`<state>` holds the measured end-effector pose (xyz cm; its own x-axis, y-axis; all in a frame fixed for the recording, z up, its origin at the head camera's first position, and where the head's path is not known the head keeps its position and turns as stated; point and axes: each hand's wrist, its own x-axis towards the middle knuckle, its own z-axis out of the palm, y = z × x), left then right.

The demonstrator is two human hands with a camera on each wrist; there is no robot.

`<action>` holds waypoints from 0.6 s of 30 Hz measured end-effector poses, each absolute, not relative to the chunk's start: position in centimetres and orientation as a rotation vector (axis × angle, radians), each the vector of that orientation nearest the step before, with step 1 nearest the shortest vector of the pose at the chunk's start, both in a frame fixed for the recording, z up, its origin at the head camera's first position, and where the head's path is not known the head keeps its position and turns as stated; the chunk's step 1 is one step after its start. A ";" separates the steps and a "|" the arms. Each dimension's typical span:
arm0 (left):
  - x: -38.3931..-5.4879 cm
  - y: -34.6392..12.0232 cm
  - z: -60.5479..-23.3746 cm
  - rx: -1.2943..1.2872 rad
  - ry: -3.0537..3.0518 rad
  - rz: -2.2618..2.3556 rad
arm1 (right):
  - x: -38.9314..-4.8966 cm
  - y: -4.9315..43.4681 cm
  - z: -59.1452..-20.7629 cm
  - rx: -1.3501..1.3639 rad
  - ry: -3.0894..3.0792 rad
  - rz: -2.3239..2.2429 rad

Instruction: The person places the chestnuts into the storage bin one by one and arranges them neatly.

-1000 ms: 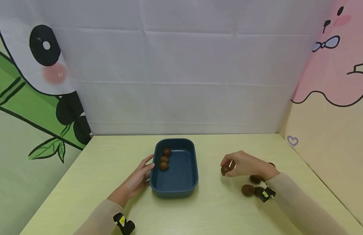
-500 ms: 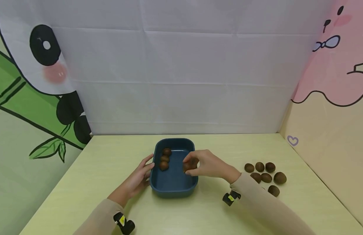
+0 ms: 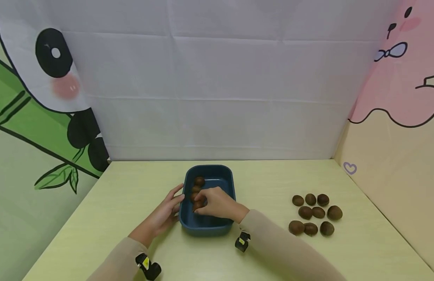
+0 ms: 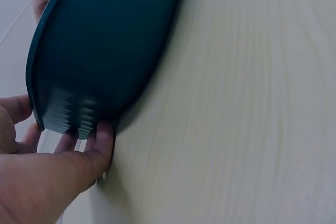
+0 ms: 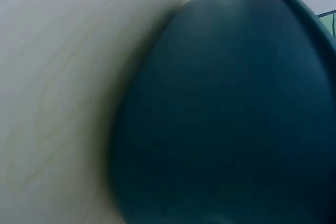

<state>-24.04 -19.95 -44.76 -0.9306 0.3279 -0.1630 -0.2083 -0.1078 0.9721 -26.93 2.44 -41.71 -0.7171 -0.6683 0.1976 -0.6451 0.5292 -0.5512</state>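
A dark blue rectangular box (image 3: 210, 231) stands on the table in the head view. My left hand (image 3: 163, 217) touches its left side with extended fingers; the left wrist view shows those fingers (image 4: 105, 137) against the outer wall. Inside the box, my right hand (image 3: 217, 203) pinches a brown chestnut (image 3: 197, 205) between thumb and fingers, low near the left wall. Several chestnuts (image 3: 199, 181) form a column along that wall, partly covered by the right hand. In the right wrist view the box's outer wall (image 5: 220, 103) hides most of the right hand.
Several more chestnuts (image 3: 305, 212) lie in rough rows on the right of the pale wooden table (image 3: 266, 183). A white cloth (image 3: 220, 97) hangs behind, and printed panels rise on both sides. Each wrist carries a small black camera (image 3: 242, 242).
My right hand has carried a chestnut leftward from beside the pile, over the box's right rim, to the column at the left wall. The left hand has stayed put.
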 end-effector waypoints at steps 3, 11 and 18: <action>-24.0 -20.0 -44.7 0.132 1.813 2.101 | -27.3 1.6 -42.2 -1.117 2.745 -0.894; -24.0 -20.1 -44.7 0.133 1.815 2.089 | -27.7 0.6 -42.7 -1.037 2.773 -0.830; -24.0 -20.0 -44.6 0.135 1.816 2.086 | -27.8 0.6 -42.6 -1.017 2.777 -0.821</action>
